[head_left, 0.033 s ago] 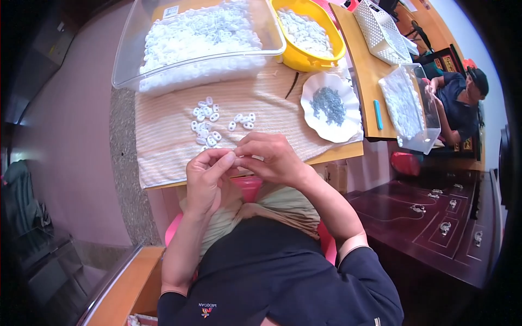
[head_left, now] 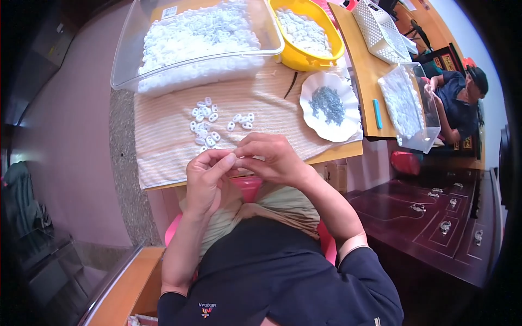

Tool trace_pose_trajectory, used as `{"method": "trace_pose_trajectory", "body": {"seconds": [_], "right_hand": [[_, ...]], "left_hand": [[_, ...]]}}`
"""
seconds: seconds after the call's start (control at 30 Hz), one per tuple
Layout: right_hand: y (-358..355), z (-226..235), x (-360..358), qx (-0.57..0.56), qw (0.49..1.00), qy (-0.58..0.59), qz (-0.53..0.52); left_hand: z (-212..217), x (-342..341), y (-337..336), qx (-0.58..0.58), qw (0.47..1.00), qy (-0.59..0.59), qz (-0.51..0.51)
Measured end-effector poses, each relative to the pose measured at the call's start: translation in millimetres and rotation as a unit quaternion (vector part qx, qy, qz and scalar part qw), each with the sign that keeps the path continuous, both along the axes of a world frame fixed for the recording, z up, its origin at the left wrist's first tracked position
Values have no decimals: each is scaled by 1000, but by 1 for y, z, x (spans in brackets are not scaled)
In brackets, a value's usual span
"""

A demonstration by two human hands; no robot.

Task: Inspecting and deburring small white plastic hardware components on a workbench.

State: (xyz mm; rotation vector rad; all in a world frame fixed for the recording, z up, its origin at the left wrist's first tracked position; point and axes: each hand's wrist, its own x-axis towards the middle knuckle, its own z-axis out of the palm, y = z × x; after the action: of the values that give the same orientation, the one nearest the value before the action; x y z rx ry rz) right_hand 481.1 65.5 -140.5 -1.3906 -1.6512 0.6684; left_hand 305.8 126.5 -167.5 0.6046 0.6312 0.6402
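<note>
Here, in the head view, both hands are meeting at the near edge of the bench [head_left: 337, 153]: the left hand [head_left: 205, 179] and the right hand [head_left: 272, 160] are pinching, fingertips together, what seems to be a small white piece [head_left: 239, 161] (mostly hidden). Just beyond them, loose white pieces [head_left: 209, 122] are lying on the striped cloth [head_left: 163, 141], with a clear tub [head_left: 125, 70], a yellow bowl [head_left: 296, 58] and a white plate [head_left: 348, 127] further back.
</note>
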Motion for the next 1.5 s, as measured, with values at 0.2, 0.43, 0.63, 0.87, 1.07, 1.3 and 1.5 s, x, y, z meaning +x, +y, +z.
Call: {"method": "trace_pose_trajectory", "body": {"seconds": [0.2, 0.43, 0.63, 0.87, 1.07, 1.3, 1.5], "right_hand": [[-14, 8, 16, -80, 987, 125, 60], [-37, 19, 30, -40, 995, 73, -57], [-68, 18, 83, -90, 938, -91, -321], [-70, 19, 101, -103, 870, -366, -313], [-65, 12, 105, -113, 883, -356, -284], [-68, 8, 105, -97, 891, -349, -272], [-69, 5, 101, -77, 894, -344, -275]], "left_hand": [[-3, -3, 1, -50, 990, -20, -130], [9, 5, -11, -87, 988, -16, -128], [-3, 4, -14, -69, 989, -13, -129], [2, 9, -18, -36, 993, 6, -112], [2, 8, -17, -35, 994, 8, -102], [-5, 11, -15, -29, 995, -1, -94], [-9, 10, -13, -34, 996, -11, -76]]}}
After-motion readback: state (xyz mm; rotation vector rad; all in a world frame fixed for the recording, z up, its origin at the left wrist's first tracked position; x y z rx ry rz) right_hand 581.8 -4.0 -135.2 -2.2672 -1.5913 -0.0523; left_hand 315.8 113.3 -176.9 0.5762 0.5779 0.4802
